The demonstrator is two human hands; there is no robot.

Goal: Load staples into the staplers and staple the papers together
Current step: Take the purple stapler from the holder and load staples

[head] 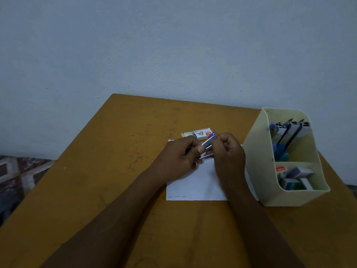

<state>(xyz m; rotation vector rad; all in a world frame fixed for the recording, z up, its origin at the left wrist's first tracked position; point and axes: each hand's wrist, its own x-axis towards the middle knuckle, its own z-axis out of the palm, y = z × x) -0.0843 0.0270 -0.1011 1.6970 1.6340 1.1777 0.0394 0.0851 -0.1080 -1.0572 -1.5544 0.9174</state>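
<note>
Head view, single frame.

Wall (pixel 173 45): plain pale blue-grey, fills the upper half. At the left edge, below tabletop level, I see a patterned red-and-white surface (pixel 19 171); I cannot tell what it is.

Tabletop (pixel 116 171): ochre, scuffed, far edge against the wall.

Bin (pixel 257 171): cream plastic, two compartments, standing on the right side, just beside the paper. The far compartment holds several staplers (pixel 289 130) on end. The near one holds small boxes (pixel 295 177).

Paper (pixel 197 186): white, flat, centre of the tabletop, under both hands. A short row of staples (pixel 176 196) runs along its near edge at the left.

Left hand (pixel 177 157): above the paper's far-left part, fingers curled round the stapler, thumb lying on its metal.

Right hand (pixel 229 151): just right of the left, fingers curled tight onto the stapler's right end. Fingertips are hidden, so I cannot give the exact grip.

Stapler (pixel 208 144): purple and metal, held between the two hands above the paper, off the tabletop. Its top arm is swung up and away from the lower part, purple tip toward the wall.

Box (pixel 201 133): staple box, lying flat just beyond the paper's far edge, behind the stapler's tip.
</note>
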